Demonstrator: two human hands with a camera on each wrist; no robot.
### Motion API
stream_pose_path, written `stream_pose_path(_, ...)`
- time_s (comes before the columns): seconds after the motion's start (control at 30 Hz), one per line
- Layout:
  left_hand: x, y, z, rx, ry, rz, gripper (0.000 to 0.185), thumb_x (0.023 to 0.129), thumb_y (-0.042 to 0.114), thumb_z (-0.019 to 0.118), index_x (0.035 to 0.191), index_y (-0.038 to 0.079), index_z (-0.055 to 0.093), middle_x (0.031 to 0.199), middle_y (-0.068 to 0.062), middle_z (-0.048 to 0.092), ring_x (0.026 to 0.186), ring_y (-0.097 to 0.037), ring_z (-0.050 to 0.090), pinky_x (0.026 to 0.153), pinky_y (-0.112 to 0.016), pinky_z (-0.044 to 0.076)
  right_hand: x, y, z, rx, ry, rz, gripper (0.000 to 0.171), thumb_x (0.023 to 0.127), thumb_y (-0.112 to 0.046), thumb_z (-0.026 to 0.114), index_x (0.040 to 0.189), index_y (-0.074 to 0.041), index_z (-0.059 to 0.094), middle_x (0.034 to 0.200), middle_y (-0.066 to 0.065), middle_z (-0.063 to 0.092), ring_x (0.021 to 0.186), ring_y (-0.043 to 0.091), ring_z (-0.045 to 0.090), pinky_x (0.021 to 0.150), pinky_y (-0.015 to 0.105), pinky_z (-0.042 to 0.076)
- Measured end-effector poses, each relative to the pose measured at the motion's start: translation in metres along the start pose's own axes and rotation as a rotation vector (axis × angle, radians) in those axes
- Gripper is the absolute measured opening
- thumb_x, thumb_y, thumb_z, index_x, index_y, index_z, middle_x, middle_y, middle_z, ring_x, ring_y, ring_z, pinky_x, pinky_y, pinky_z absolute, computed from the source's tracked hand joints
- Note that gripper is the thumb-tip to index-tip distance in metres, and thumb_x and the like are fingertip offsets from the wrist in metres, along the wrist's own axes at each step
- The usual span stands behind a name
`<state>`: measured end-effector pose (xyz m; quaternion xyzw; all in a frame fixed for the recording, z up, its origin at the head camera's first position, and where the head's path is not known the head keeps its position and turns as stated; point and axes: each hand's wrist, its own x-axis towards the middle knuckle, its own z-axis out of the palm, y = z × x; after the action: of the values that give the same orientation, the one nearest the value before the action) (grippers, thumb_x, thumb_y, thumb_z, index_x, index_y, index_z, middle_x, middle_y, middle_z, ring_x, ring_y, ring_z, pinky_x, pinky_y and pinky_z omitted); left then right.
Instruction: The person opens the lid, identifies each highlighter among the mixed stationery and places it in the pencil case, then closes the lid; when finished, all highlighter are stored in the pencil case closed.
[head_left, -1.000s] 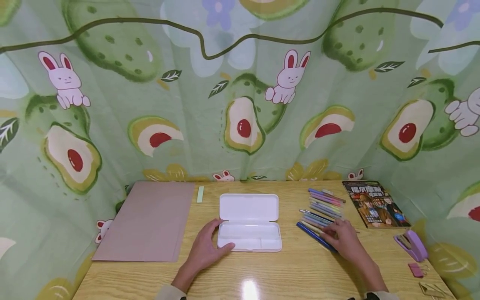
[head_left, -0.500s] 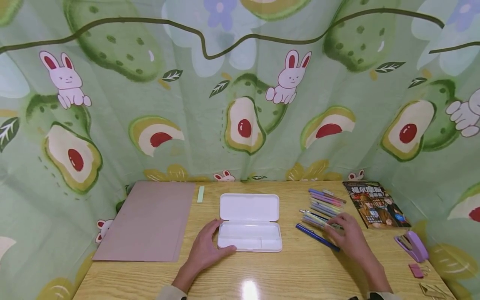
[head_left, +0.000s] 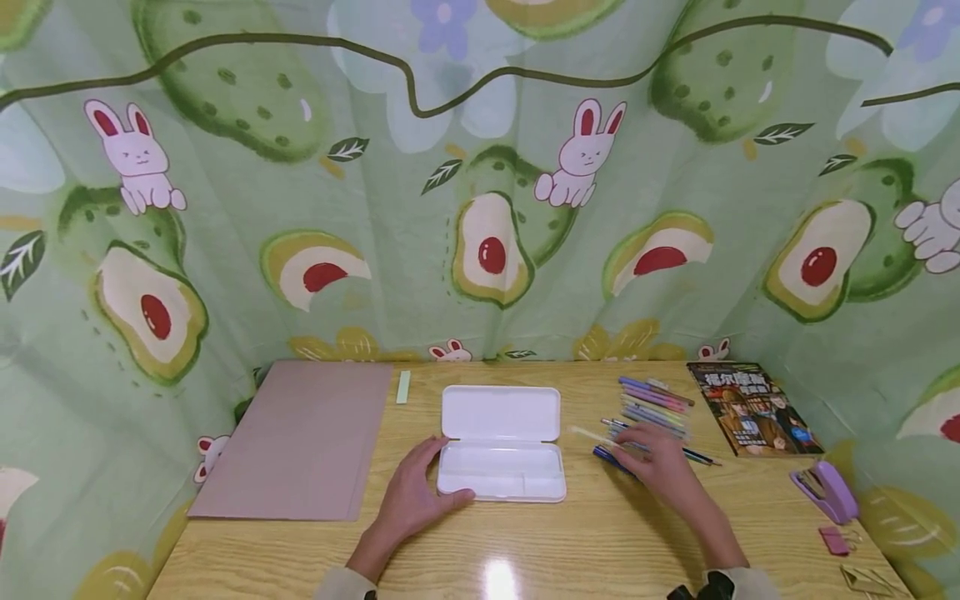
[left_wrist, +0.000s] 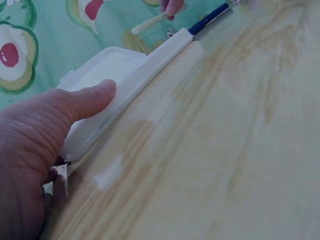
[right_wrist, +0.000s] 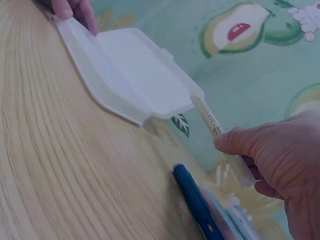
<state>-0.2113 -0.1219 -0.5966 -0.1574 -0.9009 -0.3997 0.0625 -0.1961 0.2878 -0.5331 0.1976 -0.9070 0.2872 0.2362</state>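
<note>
Right hand [head_left: 663,467], farther left than before, pinches a slim cream pen [right_wrist: 208,116] near the smooth, hinged white case [head_left: 480,460]; left hand [head_left: 411,493] grips the case's left end, thumb and fingers spread.

A purple stapler [head_left: 836,492] sits near an illustrated book [head_left: 753,412].

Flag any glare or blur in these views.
Head: bright glare spot on the table; the pale pen in the right hand looks smeared. Left wrist: pale reflections on the table. Right wrist: somewhat soft, but lettering shows on the pen.
</note>
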Motion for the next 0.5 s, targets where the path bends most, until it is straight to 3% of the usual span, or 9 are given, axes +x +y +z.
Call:
stream_pose_path(0.33,0.001,0.0,-0.002,-0.007,-0.006,-0.004,0.096,0.072,0.068,0.086,0.148,0.015,0.058,0.153,-0.016,0.054,0.144,-0.039,0.047,0.112,-0.062,0.042,0.023,-0.03,0.045,0.083,-0.104,-0.07,0.012,0.082,-0.006,0.087,0.091,-0.01,0.08,0.092,0.0,0.069,0.084,0.02,0.063,0.07,0.034,0.053)
stream_pose_path(0.5,-0.001,0.002,-0.004,-0.01,-0.014,-0.022,0.095,0.073,0.068,0.086,0.148,0.017,0.058,0.155,-0.015,0.053,0.145,-0.039,0.046,0.112,-0.062,0.041,0.034,-0.047,0.065,0.103,-0.158,-0.073,0.009,0.084,-0.008,0.087,0.091,-0.012,0.081,0.093,-0.002,0.068,0.088,0.016,0.059,0.075,0.034,0.053)
